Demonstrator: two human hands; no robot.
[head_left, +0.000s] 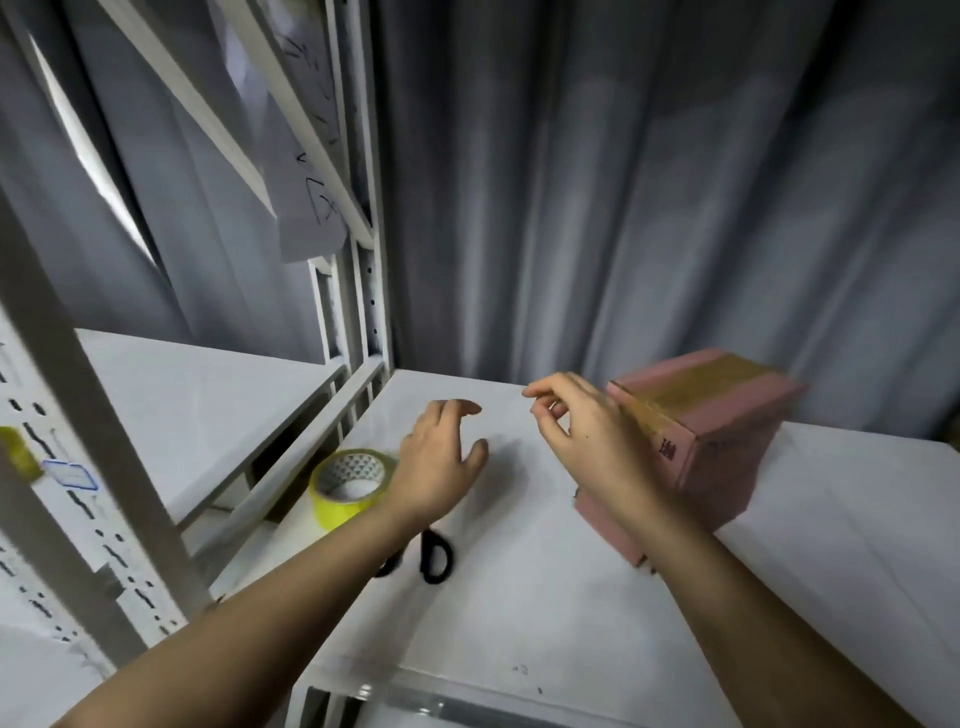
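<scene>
Pink cardboard banded with brown tape: the pink box (727, 447) stands on the white bench (519, 597), blurred in my head camera's view. My right grip (587, 441) hovers at the box's left face, fingers loosely curled and nothing visible between thumb and forefinger. Whether it touches the box I cannot tell. My left grip (441, 460) hangs further left of the box, over the bench, fingers relaxed and holding nothing. Beyond it, a yellow tape roll (337, 512) lies flat on the bench. Black scissors (427, 564) lie left of the box and nearer me, partly under my left forearm. Behind the box hangs a grey curtain (623, 182); a white rack (363, 312) stands well to its left.
</scene>
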